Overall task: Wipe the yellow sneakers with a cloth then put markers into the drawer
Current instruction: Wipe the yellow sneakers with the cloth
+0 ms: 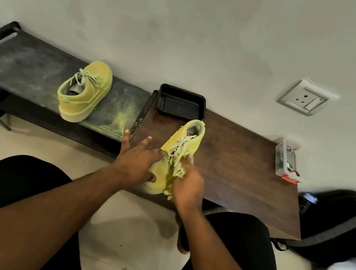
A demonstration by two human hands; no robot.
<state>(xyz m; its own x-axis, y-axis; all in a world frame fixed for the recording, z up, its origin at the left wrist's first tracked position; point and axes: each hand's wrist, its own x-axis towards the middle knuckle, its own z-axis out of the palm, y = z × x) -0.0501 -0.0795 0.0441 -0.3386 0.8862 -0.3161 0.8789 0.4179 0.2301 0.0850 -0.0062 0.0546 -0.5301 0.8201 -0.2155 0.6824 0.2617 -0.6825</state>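
1. I see a plain off-white plastered wall point(208, 37) carrying a white electrical socket plate point(306, 98).
2. Brown wood-grain tabletop point(237, 160) abuts a dusty black metal bench point(23, 64).
3. Floor: pale beige tile point(127, 237).

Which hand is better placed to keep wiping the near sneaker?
The right hand: it grips the cloth against the near sneaker. The left hand rests open on the sneaker's other side, steadying it, with no cloth.

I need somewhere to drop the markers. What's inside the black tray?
The black tray by the wall looks empty: only its dark bottom shows. Its near wall hides a strip of the floor.
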